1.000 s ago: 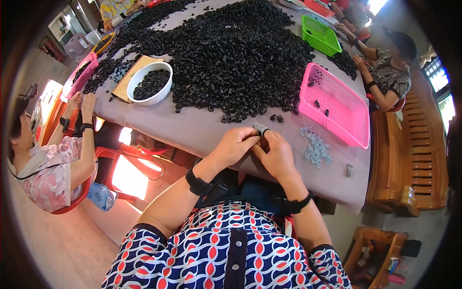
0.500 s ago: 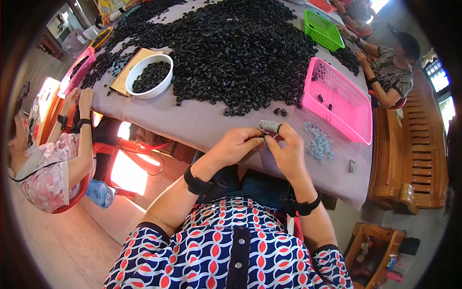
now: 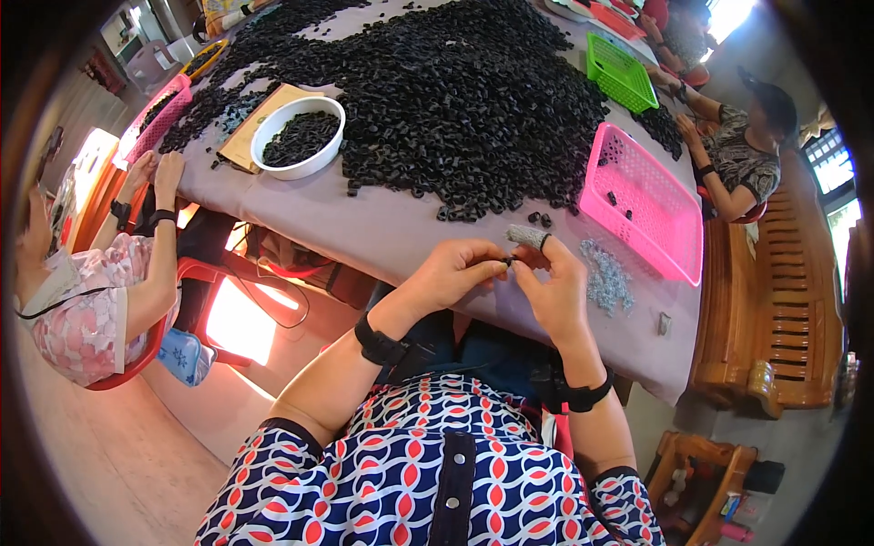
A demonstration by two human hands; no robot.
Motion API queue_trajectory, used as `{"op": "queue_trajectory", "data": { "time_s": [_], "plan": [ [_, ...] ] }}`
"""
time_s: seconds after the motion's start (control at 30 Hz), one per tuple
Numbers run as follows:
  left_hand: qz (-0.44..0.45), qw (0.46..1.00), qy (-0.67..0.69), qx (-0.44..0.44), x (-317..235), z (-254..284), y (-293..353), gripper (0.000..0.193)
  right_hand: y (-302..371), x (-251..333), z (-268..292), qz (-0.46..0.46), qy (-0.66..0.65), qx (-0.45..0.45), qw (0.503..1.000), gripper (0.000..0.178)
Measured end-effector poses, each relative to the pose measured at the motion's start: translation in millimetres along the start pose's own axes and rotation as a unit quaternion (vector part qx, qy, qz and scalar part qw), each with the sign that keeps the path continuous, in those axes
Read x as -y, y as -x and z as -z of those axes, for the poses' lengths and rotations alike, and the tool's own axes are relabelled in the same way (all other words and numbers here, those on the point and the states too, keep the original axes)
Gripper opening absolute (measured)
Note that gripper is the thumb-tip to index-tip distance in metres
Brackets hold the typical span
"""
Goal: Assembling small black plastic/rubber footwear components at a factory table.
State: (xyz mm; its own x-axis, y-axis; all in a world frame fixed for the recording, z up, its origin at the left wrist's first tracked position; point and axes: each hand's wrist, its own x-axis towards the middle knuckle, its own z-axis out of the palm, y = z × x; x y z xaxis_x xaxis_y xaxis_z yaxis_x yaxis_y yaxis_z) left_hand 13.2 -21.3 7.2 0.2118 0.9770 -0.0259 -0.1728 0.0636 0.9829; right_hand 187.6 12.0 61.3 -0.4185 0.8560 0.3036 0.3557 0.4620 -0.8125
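Both hands (image 3: 505,273) pinch small black piece (image 3: 508,261).

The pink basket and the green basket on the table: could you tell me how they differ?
The pink basket lies near the person's right hand; the green basket lies farther up the table. The pink one holds a few black pieces; the green one looks empty. Both are rectangular plastic mesh baskets.

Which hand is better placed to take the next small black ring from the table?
Probably the right hand: it is closer to the loose small black rings near the big black pile's edge. The left hand pinches a small black piece.
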Motion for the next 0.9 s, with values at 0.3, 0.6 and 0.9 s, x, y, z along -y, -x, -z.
{"op": "queue_trajectory", "data": {
  "time_s": [0.3, 0.6, 0.9],
  "plan": [
    [-0.006, 0.998, -0.052, -0.016, 5.3, 0.1, 0.4, 0.022, -7.0, -1.3, -1.4, 0.016, 0.037, 0.035, 0.999, 0.026],
    [-0.026, 0.988, -0.15, -0.002, -6.9, -9.8, -2.9, 0.022, -6.5, -17.2, 8.0, -0.031, -0.064, 0.055, 0.996, 0.029],
    [-0.021, 0.999, 0.047, 0.0, -4.6, -26.7, -26.7, 0.019, 1.2, -17.1, 12.9, -0.014, -0.07, -0.047, 0.996, 0.023]
  ]
}}
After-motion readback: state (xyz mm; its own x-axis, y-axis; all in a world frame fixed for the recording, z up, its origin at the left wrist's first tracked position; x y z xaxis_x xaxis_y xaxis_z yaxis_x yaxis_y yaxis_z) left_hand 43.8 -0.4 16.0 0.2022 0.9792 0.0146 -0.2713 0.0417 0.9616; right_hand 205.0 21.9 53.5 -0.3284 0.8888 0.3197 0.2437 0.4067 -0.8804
